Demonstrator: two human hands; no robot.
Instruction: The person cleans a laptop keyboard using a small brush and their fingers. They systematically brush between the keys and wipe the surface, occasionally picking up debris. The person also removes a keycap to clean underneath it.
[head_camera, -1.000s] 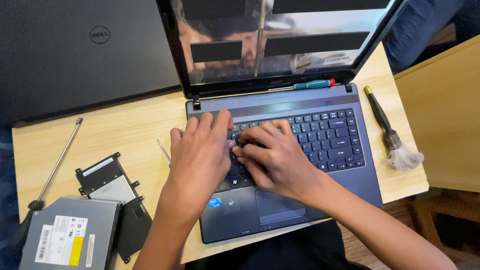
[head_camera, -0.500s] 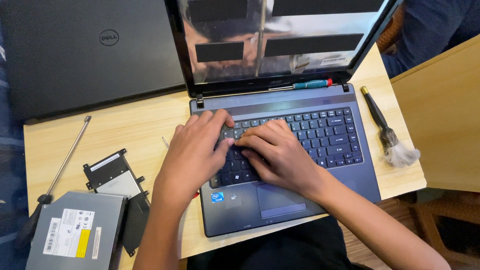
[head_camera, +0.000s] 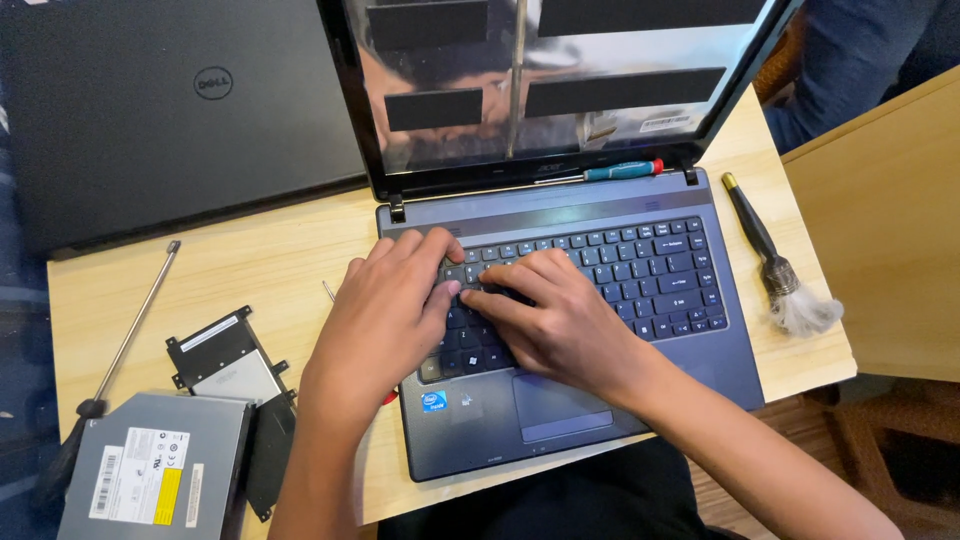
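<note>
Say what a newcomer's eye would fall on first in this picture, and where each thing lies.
First, the left hand and right hand, pressed together on the left half of the open laptop's keyboard at centre. Next, the closed black laptop at upper left, and the brush on the wooden table at right.

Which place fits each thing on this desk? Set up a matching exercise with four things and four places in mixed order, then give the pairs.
Things:
1. brush
2. teal screwdriver
3. optical drive
4. closed black laptop

Places:
A. near left corner of the table
B. along the open laptop's hinge
C. far left of the table
D. right of the keyboard, on the table

Pairs: 1-D, 2-B, 3-A, 4-C
</note>
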